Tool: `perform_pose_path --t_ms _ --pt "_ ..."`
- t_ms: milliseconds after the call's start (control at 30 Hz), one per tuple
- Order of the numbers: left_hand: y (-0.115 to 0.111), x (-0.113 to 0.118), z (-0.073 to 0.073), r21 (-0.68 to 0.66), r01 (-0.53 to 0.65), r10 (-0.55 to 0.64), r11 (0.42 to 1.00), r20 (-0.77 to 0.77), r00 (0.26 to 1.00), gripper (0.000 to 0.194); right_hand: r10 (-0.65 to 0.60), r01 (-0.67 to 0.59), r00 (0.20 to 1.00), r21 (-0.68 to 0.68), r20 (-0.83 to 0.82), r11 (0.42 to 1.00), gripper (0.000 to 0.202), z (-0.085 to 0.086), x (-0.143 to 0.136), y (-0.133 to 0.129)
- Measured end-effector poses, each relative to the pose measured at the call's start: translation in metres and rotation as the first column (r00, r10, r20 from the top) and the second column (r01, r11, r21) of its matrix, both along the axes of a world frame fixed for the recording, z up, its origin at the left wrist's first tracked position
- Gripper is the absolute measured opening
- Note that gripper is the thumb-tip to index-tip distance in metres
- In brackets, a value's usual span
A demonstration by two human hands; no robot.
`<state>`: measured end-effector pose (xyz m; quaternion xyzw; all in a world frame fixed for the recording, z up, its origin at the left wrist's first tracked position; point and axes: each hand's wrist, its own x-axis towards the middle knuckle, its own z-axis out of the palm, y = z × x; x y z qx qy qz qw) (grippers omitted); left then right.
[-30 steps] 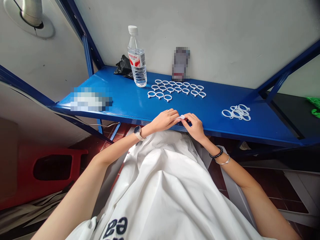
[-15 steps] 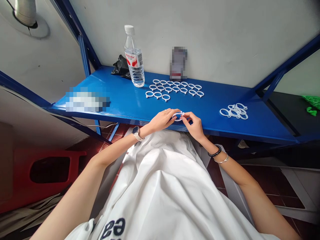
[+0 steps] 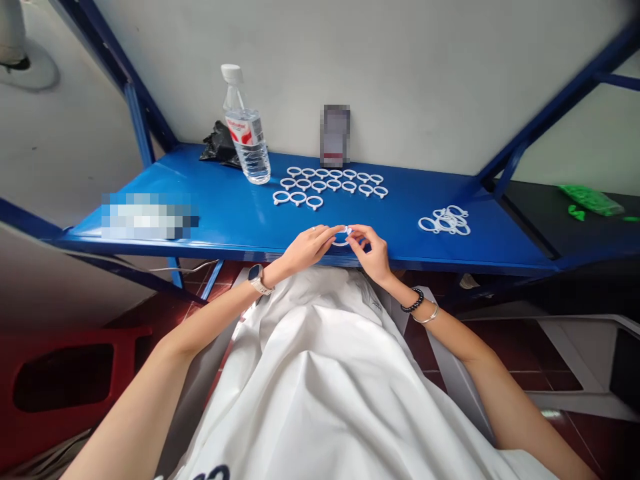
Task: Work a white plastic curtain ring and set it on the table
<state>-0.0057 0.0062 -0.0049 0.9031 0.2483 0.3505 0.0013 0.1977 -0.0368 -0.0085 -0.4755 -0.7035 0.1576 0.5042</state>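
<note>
Both hands hold one white plastic ring with a small tab, just above the front edge of the blue table. My left hand grips its left side, fingers closed and reaching across the top. At its right side, my right hand pinches the tab area between thumb and fingertips; the fingers hide part of it. Beyond the hands lie several similar rings in rows. To the right, more white rings lie in a loose heap.
A water bottle stands at the back left beside a black plastic bag. Against the wall leans a blurred upright object. A blurred pale item lies at the left. Green pieces in a bag rest on a dark surface at right.
The view has shifted, so the table and its items appear farther left. Both hands still hold the ring; its tab now sits closer between the fingertips.
</note>
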Motion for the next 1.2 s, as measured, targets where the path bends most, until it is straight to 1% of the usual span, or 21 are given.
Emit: perform_pose_path --t_ms 133,300,400,500,600,667,833,1033,1200 --pt "-0.0020 -0.0014 0.0022 -0.008 0.019 -0.019 1.000 0.013 1.000 0.038 -0.021 0.021 1.000 -0.031 0.011 0.999 0.023 0.0022 -0.0020 -0.0029" --pt "0.0032 -0.0017 -0.0014 -0.002 0.036 -0.036 0.999 -0.015 0.999 0.041 0.009 -0.006 1.000 -0.109 0.027 0.994 0.021 0.0041 0.0004 -0.0013" --pt "0.0043 0.0004 -0.0022 0.025 0.059 -0.059 0.998 -0.014 0.998 0.041 0.041 -0.036 0.999 -0.139 0.029 0.990 0.023 0.0049 0.0036 -0.0010" --pt "0.0020 0.0024 -0.0009 0.027 0.043 -0.042 0.999 -0.020 0.999 0.038 0.065 -0.063 0.998 -0.130 0.018 0.990 0.023 0.0054 0.0052 -0.0017" --pt "0.0006 0.0037 -0.0006 0.024 -0.002 0.002 1.000 -0.028 1.000 0.034 0.095 -0.097 0.995 -0.102 -0.026 0.990 0.022 0.0050 0.0057 -0.0011" --pt "0.0007 0.0038 -0.0011 0.027 -0.007 0.008 1.000 -0.033 0.999 0.034 0.104 -0.109 0.993 -0.095 -0.052 0.990 0.022 0.0050 0.0056 -0.0004" --pt "0.0003 0.0027 -0.0013 0.014 -0.005 0.006 1.000 -0.050 0.999 0.037 0.099 -0.106 0.992 -0.085 -0.073 0.991 0.024 0.0053 0.0053 0.0006" --pt "0.0003 0.0025 -0.0019 0.067 -0.005 0.011 0.998 -0.089 0.996 0.050 0.081 -0.086 0.993 -0.065 -0.086 0.994 0.028 0.0031 0.0042 0.0019" --pt "0.0009 0.0029 -0.0036 0.094 -0.021 0.031 0.995 -0.100 0.994 0.050 0.092 -0.098 0.989 -0.046 -0.115 0.994 0.026 0.0038 0.0030 0.0010"
